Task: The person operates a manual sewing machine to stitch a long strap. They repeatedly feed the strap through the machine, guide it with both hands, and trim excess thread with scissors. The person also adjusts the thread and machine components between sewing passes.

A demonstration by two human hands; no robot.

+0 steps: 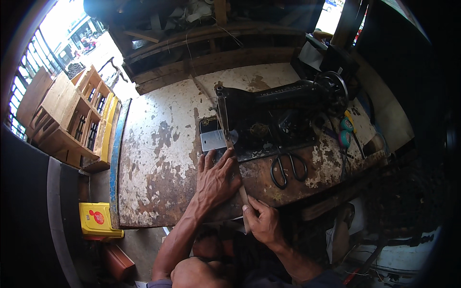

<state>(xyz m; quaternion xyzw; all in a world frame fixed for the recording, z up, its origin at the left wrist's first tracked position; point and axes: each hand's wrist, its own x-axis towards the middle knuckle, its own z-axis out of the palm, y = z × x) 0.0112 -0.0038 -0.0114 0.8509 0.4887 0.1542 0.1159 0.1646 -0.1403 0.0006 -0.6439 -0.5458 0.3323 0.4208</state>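
Observation:
A black sewing machine (281, 97) with a handwheel at its right end stands on the worn table. A narrow brownish strip (244, 196) runs from my right hand up under the machine's needle end, and a thin length continues behind it. My left hand (217, 178) lies flat with its fingers stretched toward the shiny metal plate (212, 139), its fingertips beside the strip close to the needle. Nearer the table's front edge, my right hand (263, 222) pinches the strip between thumb and fingers. Black-handled scissors (289, 169) lie right of my hands, their blades partly hidden.
The tabletop (153, 173) has flaking paint and a blue left edge. Teal round items (345, 132) sit by the handwheel. Wooden crate-like furniture (72, 115) stands at left, above a yellow plastic stool (100, 220). A wooden rail (168, 67) borders the table's far side.

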